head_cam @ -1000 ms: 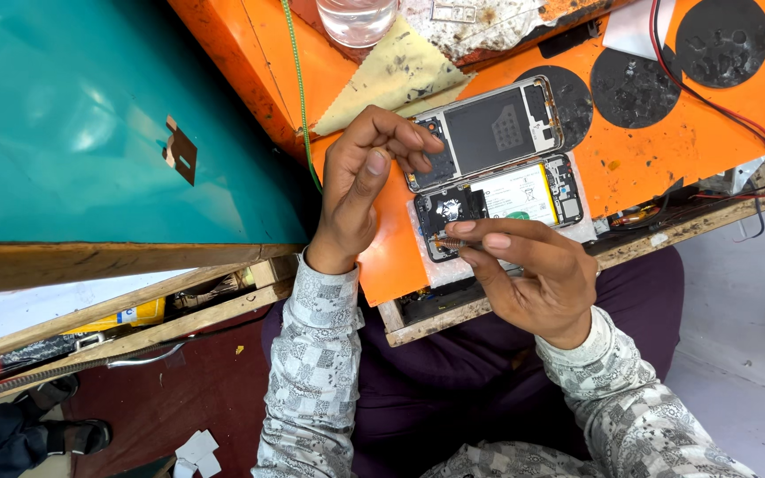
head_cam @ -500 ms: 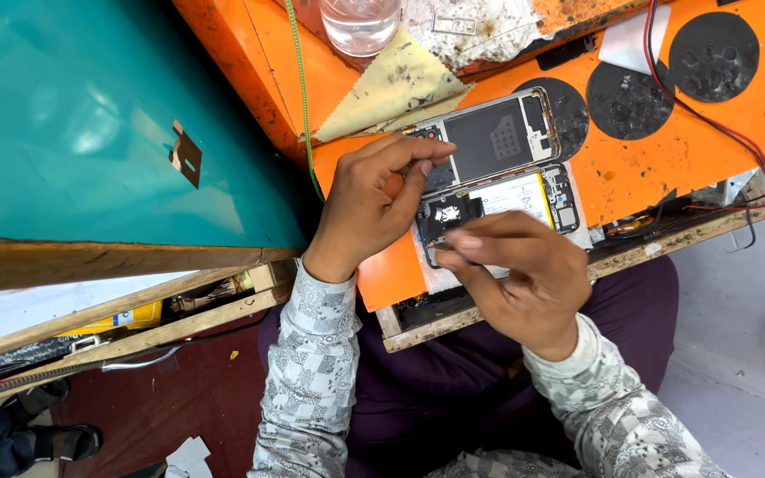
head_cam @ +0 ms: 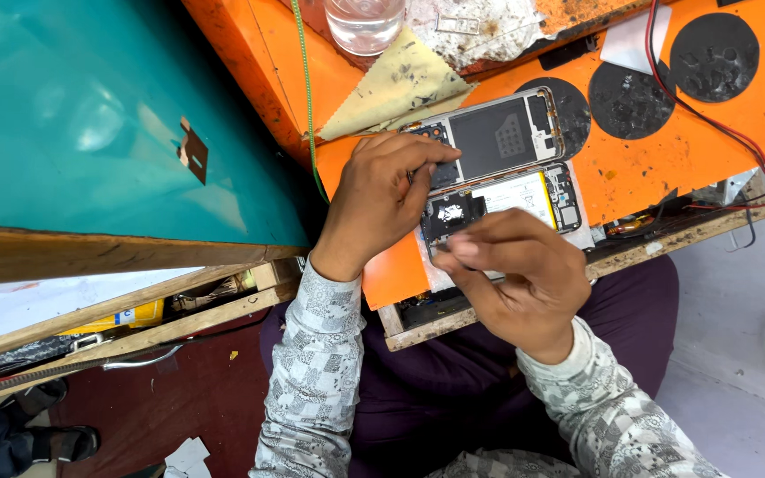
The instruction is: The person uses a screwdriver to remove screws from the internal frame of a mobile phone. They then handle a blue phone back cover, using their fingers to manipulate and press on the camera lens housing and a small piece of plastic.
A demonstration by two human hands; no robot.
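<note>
A worn orange bench (head_cam: 666, 159) is filling the upper right of the downward view, with a teal panel (head_cam: 90, 115) to its left and a grey floor at the right edge. The person is sitting in dark purple trousers and grey patterned sleeves.

Near the front edge of the bench, an opened smartphone with its back removed (head_cam: 524, 196) is lying flat, showing a dark circuit board at its left end and a white battery along the middle. Its long axis is running left to right, tilting slightly up toward the right. Just above it, touching or nearly so, the grey inner back cover of the phone (head_cam: 506, 133) is lying parallel.

The left hand (head_cam: 378, 199) is resting half curled on the bench, its fingertips pressing on the left ends of both phone parts. The right hand (head_cam: 520, 274) is hovering over the near edge of the opened phone, its fingers pinched together; whether something small sits between them cannot be told, as the fingertips are blurred.

Behind lie a stained yellow cloth (head_cam: 400, 88), a clear glass of water (head_cam: 365, 22), three round black pads (head_cam: 714, 55) and red and black wires (head_cam: 719, 128).
</note>
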